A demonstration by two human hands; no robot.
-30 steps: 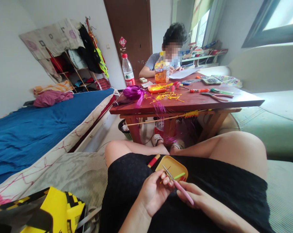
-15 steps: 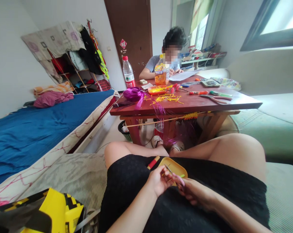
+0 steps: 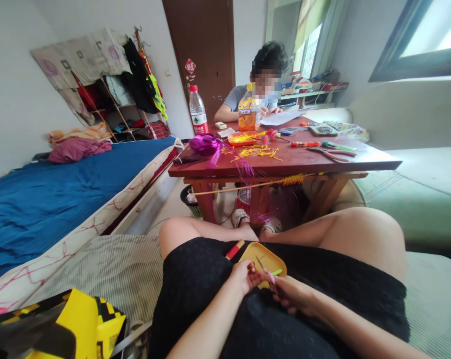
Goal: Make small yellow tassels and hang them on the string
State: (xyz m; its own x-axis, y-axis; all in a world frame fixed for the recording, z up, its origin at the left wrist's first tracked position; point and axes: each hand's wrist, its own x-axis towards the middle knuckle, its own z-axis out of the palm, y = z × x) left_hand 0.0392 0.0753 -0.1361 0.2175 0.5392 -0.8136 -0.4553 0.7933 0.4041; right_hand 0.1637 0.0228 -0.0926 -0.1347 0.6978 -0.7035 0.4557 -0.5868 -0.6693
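Note:
My right hand [image 3: 293,294] grips a pair of small scissors [image 3: 272,280] by the pink handles, the blades pointing up and to the left. Close beside the blades, my left hand [image 3: 244,277] has its fingers curled together in a pinch. What sits between those fingertips is too small to make out. Under both hands a yellow tray [image 3: 275,255] rests on my lap, and a bright green piece [image 3: 276,272] shows by the scissors. A red and tan stick-like tube [image 3: 235,250] lies on the dark cloth left of the tray.
Ahead stands a red-brown table [image 3: 308,158] bearing purple fibre [image 3: 206,144], scattered yellow pieces [image 3: 261,151], pliers [image 3: 328,154] and bottles [image 3: 198,112]. A person [image 3: 235,102] sits behind it with paper. At left is a blue bed [image 3: 72,184].
The scissors have turned, with their blades now further upright and apart from my left fingertips. Both hands have shifted slightly, and more of the green piece shows.

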